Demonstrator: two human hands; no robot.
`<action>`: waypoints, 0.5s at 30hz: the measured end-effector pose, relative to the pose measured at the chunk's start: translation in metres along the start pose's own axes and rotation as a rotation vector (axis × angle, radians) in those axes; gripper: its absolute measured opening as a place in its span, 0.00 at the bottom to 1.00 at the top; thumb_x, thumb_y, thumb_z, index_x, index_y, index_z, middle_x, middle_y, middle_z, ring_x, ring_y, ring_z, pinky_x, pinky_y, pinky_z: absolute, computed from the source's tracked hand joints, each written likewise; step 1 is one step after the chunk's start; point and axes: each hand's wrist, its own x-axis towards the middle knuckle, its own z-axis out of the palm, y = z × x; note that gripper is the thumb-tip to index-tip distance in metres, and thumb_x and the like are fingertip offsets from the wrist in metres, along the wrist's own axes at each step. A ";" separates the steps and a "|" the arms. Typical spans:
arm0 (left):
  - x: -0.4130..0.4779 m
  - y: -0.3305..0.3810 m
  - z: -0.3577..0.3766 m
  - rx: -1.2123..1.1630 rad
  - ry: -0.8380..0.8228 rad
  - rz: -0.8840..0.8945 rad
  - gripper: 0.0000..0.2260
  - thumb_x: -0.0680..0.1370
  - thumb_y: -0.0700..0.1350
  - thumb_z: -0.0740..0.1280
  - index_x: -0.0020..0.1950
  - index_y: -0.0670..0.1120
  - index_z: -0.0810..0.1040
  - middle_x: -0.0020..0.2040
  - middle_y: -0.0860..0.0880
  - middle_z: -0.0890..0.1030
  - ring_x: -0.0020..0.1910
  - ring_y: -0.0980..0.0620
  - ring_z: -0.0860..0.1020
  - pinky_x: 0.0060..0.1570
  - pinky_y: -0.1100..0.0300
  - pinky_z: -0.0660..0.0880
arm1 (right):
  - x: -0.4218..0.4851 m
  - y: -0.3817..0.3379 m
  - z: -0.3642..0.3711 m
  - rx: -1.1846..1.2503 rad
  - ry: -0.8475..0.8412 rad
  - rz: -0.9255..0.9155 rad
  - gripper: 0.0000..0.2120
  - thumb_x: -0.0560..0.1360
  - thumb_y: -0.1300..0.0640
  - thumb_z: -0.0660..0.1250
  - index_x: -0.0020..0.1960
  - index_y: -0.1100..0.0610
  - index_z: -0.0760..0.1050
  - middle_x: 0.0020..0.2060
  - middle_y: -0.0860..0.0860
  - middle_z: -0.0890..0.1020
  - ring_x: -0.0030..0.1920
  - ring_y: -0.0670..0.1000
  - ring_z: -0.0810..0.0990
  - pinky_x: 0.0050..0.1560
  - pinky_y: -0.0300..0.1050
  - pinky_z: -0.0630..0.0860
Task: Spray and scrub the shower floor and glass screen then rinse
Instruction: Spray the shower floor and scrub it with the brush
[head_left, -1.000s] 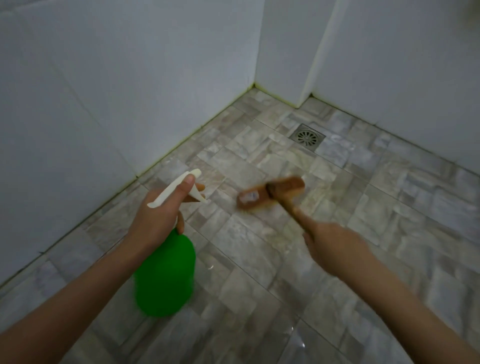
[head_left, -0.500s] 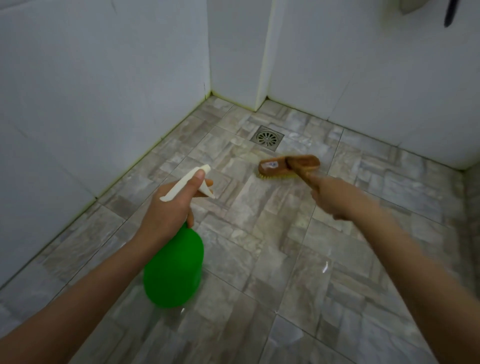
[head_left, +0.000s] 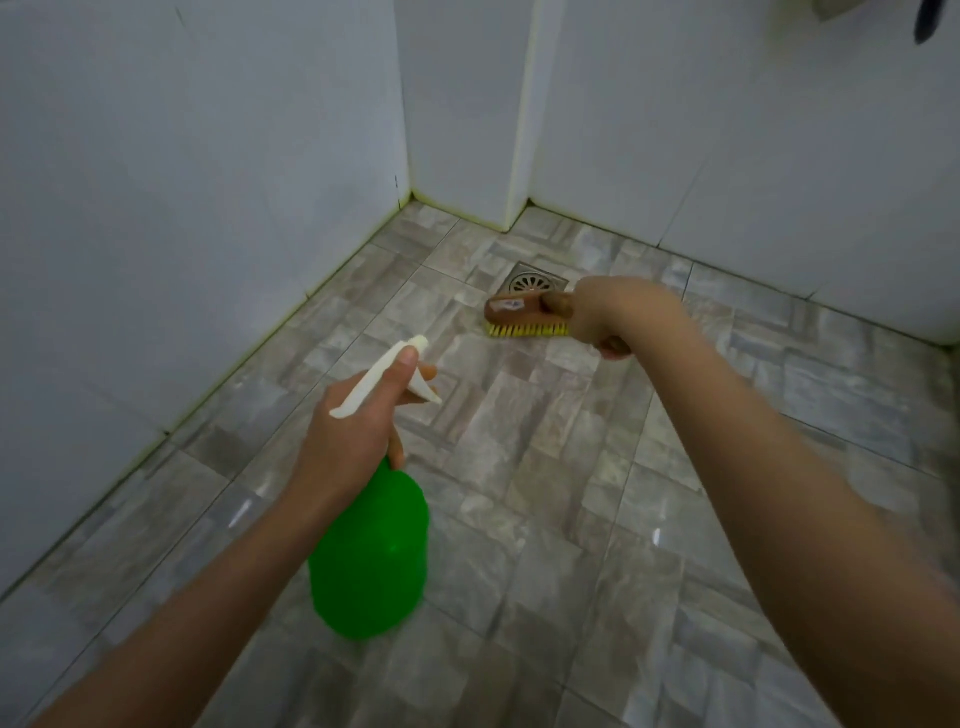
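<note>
A: Head view, lower centre: gripping green spray bottle (head_left: 371, 556) by the neck with left hand (head_left: 353, 431), aimed at shower floor (head_left: 519, 467), likely for re-wetting.
B: Upper centre: clenching brush (head_left: 519, 312) handle in right hand (head_left: 608, 312), bristles flat on tile just beside drain (head_left: 532, 283) for scrubbing.

green spray bottle (head_left: 371, 561) upright above grey tiled floor (head_left: 545, 519); wooden scrub brush (head_left: 517, 310), yellow bristles down, beside drain (head_left: 532, 283).
</note>
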 end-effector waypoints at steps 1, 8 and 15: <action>0.001 -0.002 0.001 0.007 -0.006 0.003 0.15 0.76 0.68 0.61 0.46 0.63 0.84 0.49 0.56 0.86 0.32 0.41 0.82 0.31 0.56 0.73 | 0.003 -0.006 0.002 0.033 0.015 -0.003 0.18 0.78 0.65 0.56 0.67 0.58 0.67 0.37 0.57 0.75 0.27 0.52 0.75 0.22 0.40 0.71; 0.006 -0.005 0.007 0.042 -0.028 -0.043 0.19 0.72 0.70 0.59 0.49 0.63 0.83 0.46 0.47 0.86 0.22 0.53 0.73 0.30 0.53 0.74 | 0.042 0.022 0.056 0.412 0.222 -0.087 0.26 0.81 0.57 0.53 0.76 0.42 0.55 0.44 0.57 0.79 0.32 0.55 0.78 0.33 0.51 0.81; -0.028 0.112 0.001 0.066 0.130 -0.098 0.13 0.75 0.69 0.57 0.50 0.72 0.80 0.38 0.51 0.84 0.24 0.52 0.73 0.31 0.52 0.74 | -0.087 0.053 -0.004 0.762 0.116 0.032 0.24 0.81 0.56 0.58 0.75 0.43 0.61 0.30 0.52 0.75 0.22 0.52 0.73 0.16 0.35 0.65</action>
